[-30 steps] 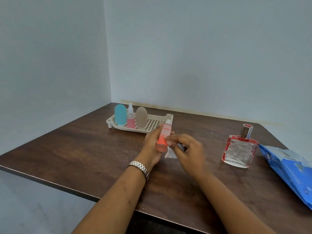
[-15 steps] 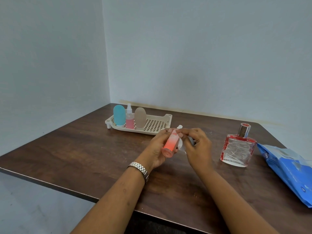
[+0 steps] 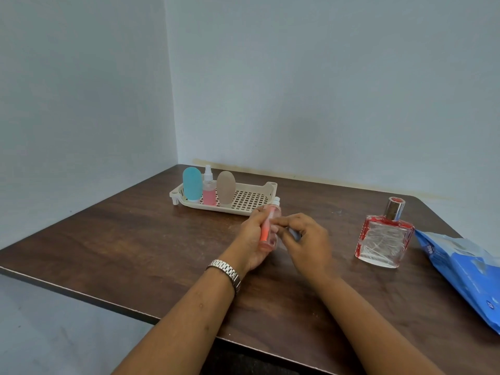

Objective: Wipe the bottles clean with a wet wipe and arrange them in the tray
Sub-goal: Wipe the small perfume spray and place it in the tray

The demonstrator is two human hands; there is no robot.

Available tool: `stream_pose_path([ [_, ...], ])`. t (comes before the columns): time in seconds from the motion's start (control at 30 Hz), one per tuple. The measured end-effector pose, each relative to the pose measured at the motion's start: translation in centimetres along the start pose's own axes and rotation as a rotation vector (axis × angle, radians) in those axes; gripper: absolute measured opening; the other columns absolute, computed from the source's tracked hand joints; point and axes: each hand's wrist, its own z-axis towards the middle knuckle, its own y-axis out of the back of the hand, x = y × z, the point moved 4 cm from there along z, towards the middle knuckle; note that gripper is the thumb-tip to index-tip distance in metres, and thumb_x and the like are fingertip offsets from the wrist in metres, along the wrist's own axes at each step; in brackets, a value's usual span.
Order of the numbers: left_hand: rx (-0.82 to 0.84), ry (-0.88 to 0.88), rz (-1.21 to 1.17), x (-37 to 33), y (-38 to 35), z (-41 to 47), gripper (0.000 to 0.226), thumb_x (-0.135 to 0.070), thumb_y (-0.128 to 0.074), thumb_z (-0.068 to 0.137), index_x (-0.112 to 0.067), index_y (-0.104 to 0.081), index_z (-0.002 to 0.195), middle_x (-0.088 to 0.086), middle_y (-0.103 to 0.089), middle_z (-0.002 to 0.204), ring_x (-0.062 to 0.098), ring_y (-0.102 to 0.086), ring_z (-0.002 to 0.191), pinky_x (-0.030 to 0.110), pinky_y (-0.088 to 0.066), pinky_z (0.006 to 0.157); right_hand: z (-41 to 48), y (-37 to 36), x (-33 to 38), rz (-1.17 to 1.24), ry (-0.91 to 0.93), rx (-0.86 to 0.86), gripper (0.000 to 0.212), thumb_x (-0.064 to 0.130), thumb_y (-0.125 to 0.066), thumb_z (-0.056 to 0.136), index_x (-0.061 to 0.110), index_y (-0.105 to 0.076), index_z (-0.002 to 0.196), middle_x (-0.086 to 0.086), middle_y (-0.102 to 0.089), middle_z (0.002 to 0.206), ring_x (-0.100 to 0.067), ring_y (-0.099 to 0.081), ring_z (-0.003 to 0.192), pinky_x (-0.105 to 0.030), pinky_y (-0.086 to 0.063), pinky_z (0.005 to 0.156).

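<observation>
Both hands meet over the middle of the table (image 3: pixel 130 239). Left hand (image 3: pixel 254 240) grips the small orange spray bottle (image 3: pixel 267 228), tilted with its white cap toward the far edge. Right hand (image 3: pixel 307 240) curls round a pale scrap of wet wipe (image 3: pixel 294 234), its fingertips touching the bottle's side. Just beyond, toward the far left corner, the cream tray (image 3: pixel 270 188) holds a teal bottle (image 3: pixel 192 184), a pink spray bottle (image 3: pixel 209 192) and a beige bottle (image 3: pixel 226 187), upright in a row at its left end. Near the right edge stands a glass perfume bottle (image 3: pixel 384 239), with a blue wipe pack (image 3: pixel 465 269) beside it. A metal watch (image 3: pixel 227 270) circles the left wrist.
</observation>
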Motion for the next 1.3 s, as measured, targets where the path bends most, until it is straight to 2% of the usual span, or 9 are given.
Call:
stream_pose_path([
  [0.07, 0.004, -0.002, -0.073, -0.4, 0.3, 0.3, 0.04, -0.029, -0.047, 0.098, -0.01, -0.044, 0.133, 0.021, -0.067, 0.11, 0.027, -0.069, 0.083, 0.038, -0.058, 0.076, -0.2, -0.6, 0.7, 0.017, 0.06, 0.092, 0.018, 0.014, -0.07, 0.08, 0.021, -0.073, 0.097, 0.009, -0.063, 0.089, -0.001, -0.058, 0.085, -0.008, -0.044, 0.074],
  [0.23, 0.009, 0.017, -0.123, -0.8, 0.3, 0.1, 0.044, -0.034, -0.048, 0.097, -0.008, -0.047, 0.132, 0.024, -0.067, 0.113, 0.033, -0.067, 0.099, 0.046, -0.05, 0.096, -0.3, -0.9, 1.6, 0.016, 0.163, 0.176, 0.019, 0.016, -0.07, 0.08, 0.026, -0.073, 0.095, 0.021, -0.051, 0.081, 0.001, -0.051, 0.085, -0.008, -0.041, 0.073],
  [0.37, 0.076, 0.069, -0.072, -0.2, -0.1, -0.2, 0.057, -0.033, -0.061, 0.082, -0.005, -0.051, 0.131, 0.014, -0.065, 0.097, 0.024, -0.062, 0.086, 0.035, -0.048, 0.085, 0.1, -0.3, 0.8, 0.009, 0.1, 0.091, 0.016, 0.016, -0.068, 0.081, 0.021, -0.073, 0.095, 0.022, -0.052, 0.087, -0.001, -0.051, 0.089, -0.008, -0.04, 0.075],
  [0.5, 0.175, 0.063, 0.039, 0.5, -1.1, -0.7, 0.027, -0.029, -0.046, 0.096, -0.013, -0.058, 0.114, 0.015, -0.063, 0.105, 0.026, -0.059, 0.095, 0.046, -0.045, 0.095, 0.8, 1.2, -0.5, 0.039, -0.028, -0.08, 0.014, 0.016, -0.065, 0.085, 0.02, -0.072, 0.096, 0.014, -0.055, 0.088, -0.008, -0.054, 0.088, -0.023, -0.047, 0.074],
  [0.67, 0.153, 0.053, 0.106, 1.1, -0.7, 0.1, 0.035, -0.036, -0.045, 0.098, -0.018, -0.056, 0.127, 0.02, -0.055, 0.132, 0.036, -0.054, 0.12, 0.055, -0.039, 0.105, 0.8, 1.4, -1.1, 0.075, -0.122, -0.156, 0.018, 0.015, -0.063, 0.086, 0.022, -0.069, 0.101, 0.008, -0.063, 0.095, 0.0, -0.057, 0.089, -0.004, -0.042, 0.074],
  [0.73, 0.134, 0.037, 0.081, 1.0, -0.9, 0.0, 0.032, -0.033, -0.043, 0.1, -0.017, -0.057, 0.124, 0.02, -0.059, 0.126, 0.034, -0.057, 0.115, 0.054, -0.042, 0.102, 0.8, 1.3, -1.1, 0.088, -0.139, -0.13, 0.021, 0.018, -0.061, 0.088, 0.022, -0.068, 0.108, 0.011, -0.061, 0.097, 0.0, -0.057, 0.091, -0.004, -0.042, 0.073],
  [0.9, 0.076, -0.029, -0.103, -0.1, -0.4, -0.1, 0.034, -0.03, -0.042, 0.099, -0.005, -0.056, 0.116, 0.014, -0.07, 0.084, 0.02, -0.067, 0.07, 0.035, -0.055, 0.069, 0.1, -0.3, 0.1, 0.116, -0.027, 0.07, 0.035, 0.01, -0.054, 0.092, 0.024, -0.057, 0.123, 0.021, -0.051, 0.107, 0.013, -0.048, 0.1, -0.004, -0.041, 0.082],
  [1.17, -0.027, -0.112, -0.212, -2.2, 0.6, -0.4, 0.032, -0.036, -0.04, 0.098, -0.01, -0.058, 0.103, 0.015, -0.071, 0.084, 0.025, -0.066, 0.081, 0.039, -0.052, 0.082, -0.5, -0.9, 1.7, 0.173, 0.219, 0.06, 0.03, -0.002, -0.062, 0.084, 0.016, -0.07, 0.106, 0.011, -0.066, 0.102, 0.001, -0.06, 0.097, -0.015, -0.05, 0.08],
  [1.3, 0.004, -0.074, -0.232, -1.8, 0.0, -0.8, 0.034, -0.038, -0.043, 0.098, -0.008, -0.057, 0.106, 0.015, -0.068, 0.079, 0.026, -0.066, 0.077, 0.039, -0.055, 0.074, -0.4, -0.4, 1.5, 0.203, 0.23, -0.017, 0.026, -0.001, -0.064, 0.081, 0.016, -0.073, 0.099, 0.007, -0.071, 0.096, -0.002, -0.064, 0.093, -0.022, -0.054, 0.079],
])
